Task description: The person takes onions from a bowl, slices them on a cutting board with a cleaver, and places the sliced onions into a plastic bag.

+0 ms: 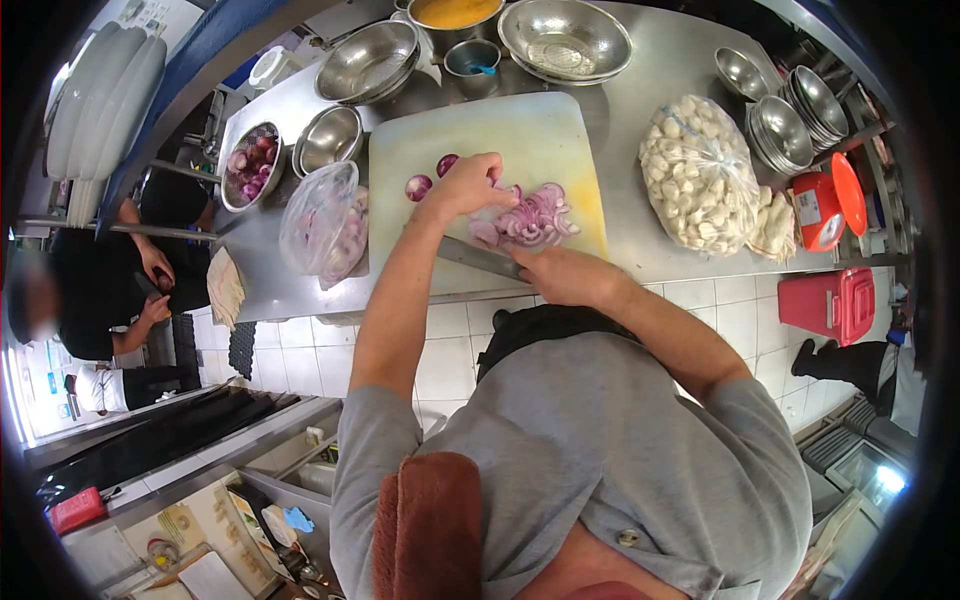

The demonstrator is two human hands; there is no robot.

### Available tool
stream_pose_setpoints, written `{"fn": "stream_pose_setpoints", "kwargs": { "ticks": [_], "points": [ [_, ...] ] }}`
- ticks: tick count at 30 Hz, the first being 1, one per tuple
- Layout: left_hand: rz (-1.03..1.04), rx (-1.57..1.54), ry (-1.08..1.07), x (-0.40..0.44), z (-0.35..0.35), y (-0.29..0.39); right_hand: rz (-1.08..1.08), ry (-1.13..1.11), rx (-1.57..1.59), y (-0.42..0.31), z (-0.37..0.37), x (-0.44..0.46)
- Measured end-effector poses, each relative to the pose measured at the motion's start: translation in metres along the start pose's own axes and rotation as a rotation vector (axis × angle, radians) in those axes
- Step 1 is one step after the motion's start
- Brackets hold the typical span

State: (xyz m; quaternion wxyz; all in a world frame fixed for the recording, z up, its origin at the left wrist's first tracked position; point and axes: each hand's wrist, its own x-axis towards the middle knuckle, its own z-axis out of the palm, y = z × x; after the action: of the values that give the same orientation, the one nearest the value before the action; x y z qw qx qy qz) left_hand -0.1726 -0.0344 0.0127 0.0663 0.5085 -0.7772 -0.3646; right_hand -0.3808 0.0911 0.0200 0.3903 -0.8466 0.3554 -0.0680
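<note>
My right hand [566, 274] is wrapped round the handle of a kitchen knife [478, 258], its blade pointing left along the near edge of the cutting board [430, 140]. Above the board, my left hand [468, 187] is closed, with purple-pink red onion slices showing at its curled fingertips. A heap of sliced red onion [540, 217] lies on the board, just right of my left hand and beyond the right. Two onion pieces, a purple one [447, 164] and another [418, 187], rest left of my left hand.
Left of the board are a bag of onions [326, 225] and a colander [236, 200] of red onions. A big bag of peeled garlic [695, 175] sits at right, near stacked steel bowls [780, 135]. Metal basins [566, 38] stand behind. A co-worker [100, 290] holds a knife at far left.
</note>
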Motion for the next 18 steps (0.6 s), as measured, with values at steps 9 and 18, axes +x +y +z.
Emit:
{"fn": "stream_pose_setpoints", "kwargs": {
  "ticks": [9, 18],
  "points": [
    [-0.088, -0.248, 0.175, -0.04, -0.022, 0.016, 0.207, -0.013, 0.082, 0.012, -0.02, -0.005],
    [-0.046, 0.315, 0.692, -0.084, 0.087, -0.028, 0.255, 0.16, -0.015, 0.03, -0.023, -0.021]
  ]
}}
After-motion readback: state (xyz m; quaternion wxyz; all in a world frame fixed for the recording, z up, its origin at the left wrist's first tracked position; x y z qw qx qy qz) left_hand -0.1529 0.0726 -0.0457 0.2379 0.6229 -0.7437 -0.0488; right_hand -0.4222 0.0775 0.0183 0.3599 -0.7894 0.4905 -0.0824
